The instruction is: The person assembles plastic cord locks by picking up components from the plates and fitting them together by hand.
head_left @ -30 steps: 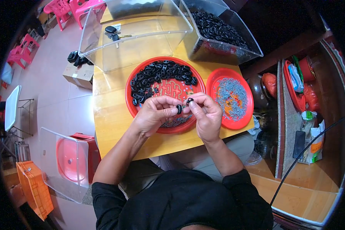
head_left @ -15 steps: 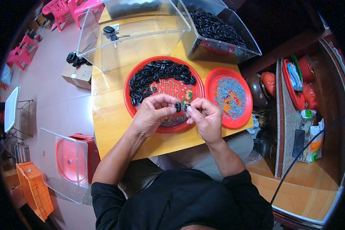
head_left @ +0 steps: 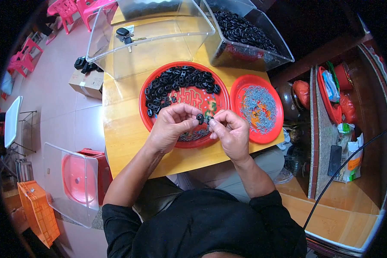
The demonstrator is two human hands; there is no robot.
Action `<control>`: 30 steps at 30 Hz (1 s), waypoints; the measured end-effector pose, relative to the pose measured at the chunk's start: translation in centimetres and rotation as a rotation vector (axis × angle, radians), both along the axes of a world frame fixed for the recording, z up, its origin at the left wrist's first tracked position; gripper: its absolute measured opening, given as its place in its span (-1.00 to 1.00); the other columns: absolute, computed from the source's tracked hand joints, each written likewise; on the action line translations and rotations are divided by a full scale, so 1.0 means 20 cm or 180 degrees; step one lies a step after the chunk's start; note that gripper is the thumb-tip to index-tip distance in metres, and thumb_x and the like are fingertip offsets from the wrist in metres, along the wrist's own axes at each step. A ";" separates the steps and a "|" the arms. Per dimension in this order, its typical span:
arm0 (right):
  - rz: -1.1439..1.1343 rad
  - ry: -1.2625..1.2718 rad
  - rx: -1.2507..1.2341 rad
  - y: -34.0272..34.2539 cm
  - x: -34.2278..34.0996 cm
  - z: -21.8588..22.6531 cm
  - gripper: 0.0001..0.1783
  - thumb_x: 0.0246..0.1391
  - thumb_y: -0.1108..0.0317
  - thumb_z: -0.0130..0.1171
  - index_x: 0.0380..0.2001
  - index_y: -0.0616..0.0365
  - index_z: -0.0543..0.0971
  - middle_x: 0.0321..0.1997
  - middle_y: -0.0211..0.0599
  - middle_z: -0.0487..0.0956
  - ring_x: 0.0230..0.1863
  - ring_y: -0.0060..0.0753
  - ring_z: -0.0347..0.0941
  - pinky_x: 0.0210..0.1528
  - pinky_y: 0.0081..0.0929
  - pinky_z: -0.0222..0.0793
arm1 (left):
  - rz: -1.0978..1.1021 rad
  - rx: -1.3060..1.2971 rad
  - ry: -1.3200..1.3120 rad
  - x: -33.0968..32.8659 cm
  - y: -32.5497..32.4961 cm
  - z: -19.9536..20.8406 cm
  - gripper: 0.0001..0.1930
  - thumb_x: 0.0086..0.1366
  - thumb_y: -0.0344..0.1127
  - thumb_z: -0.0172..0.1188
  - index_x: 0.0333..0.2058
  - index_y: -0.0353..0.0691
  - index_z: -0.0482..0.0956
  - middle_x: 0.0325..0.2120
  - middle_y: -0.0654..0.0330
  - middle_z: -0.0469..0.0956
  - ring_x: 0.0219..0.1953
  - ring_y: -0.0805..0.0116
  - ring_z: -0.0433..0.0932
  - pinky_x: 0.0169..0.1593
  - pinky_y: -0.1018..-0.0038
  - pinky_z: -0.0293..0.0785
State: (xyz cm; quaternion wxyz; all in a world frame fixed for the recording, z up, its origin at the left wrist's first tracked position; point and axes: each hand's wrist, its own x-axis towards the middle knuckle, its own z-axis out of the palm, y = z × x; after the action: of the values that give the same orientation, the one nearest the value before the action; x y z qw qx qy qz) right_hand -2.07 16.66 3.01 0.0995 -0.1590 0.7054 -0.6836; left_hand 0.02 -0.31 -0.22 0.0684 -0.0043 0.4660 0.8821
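Above the near part of a round red tray, my left hand pinches a small black oval plastic piece between thumb and fingertips. Close beside it, my right hand is closed in a pinch on a tiny dark piece, too small to name. Many similar black pieces lie heaped along the tray's far and left side. Small grey screws are scattered at its near side, partly hidden by my hands. A smaller red tray to the right carries a pile of grey screws.
Behind the trays stand a clear plastic bin and another bin full of black pieces. Keys show near the first bin. A shelf unit borders the right side; a red stool and an orange crate are at left.
The black piece in my left hand has turned slightly. Both hands stay nearly in place over the tray. A person's leg at the far upper left has shifted.
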 end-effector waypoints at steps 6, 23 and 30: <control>-0.0031 -0.0022 -0.0012 0.00 0.00 0.00 -0.94 0.00 0.58 0.02 -0.53 0.28 0.43 -0.55 -0.37 0.43 -0.62 -0.71 0.32 -0.54 -0.77 0.29 | 0.0046 -0.0143 0.0024 0.00 0.00 -0.01 -0.84 0.07 -0.53 0.18 -0.32 -0.31 0.52 -0.49 0.30 0.51 -0.47 0.62 0.43 -0.42 0.68 0.36; -0.0058 -0.0013 -0.0122 -0.02 0.01 -0.04 -0.93 0.02 0.56 0.03 -0.52 0.28 0.43 -0.56 -0.36 0.43 -0.63 -0.72 0.32 -0.55 -0.78 0.28 | -0.0135 -0.0327 0.0077 0.02 0.02 0.00 -0.85 0.16 -0.45 0.13 -0.27 -0.31 0.52 -0.46 0.29 0.53 -0.50 0.65 0.41 -0.43 0.71 0.36; -0.0009 -0.0155 -0.0290 -0.02 0.01 -0.04 -0.97 0.00 0.58 0.05 -0.49 0.28 0.43 -0.56 -0.34 0.44 -0.63 -0.69 0.34 -0.58 -0.74 0.33 | 0.0097 -0.0612 0.0248 0.04 0.05 0.04 -0.82 0.19 -0.44 0.09 -0.22 -0.33 0.50 -0.43 0.28 0.54 -0.49 0.66 0.41 -0.40 0.70 0.38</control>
State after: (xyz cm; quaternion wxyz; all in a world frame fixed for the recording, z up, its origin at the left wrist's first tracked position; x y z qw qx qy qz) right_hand -1.92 16.17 2.23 0.1083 -0.1456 0.6711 -0.7188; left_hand 0.88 0.63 0.56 0.0360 0.0162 0.5506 0.8338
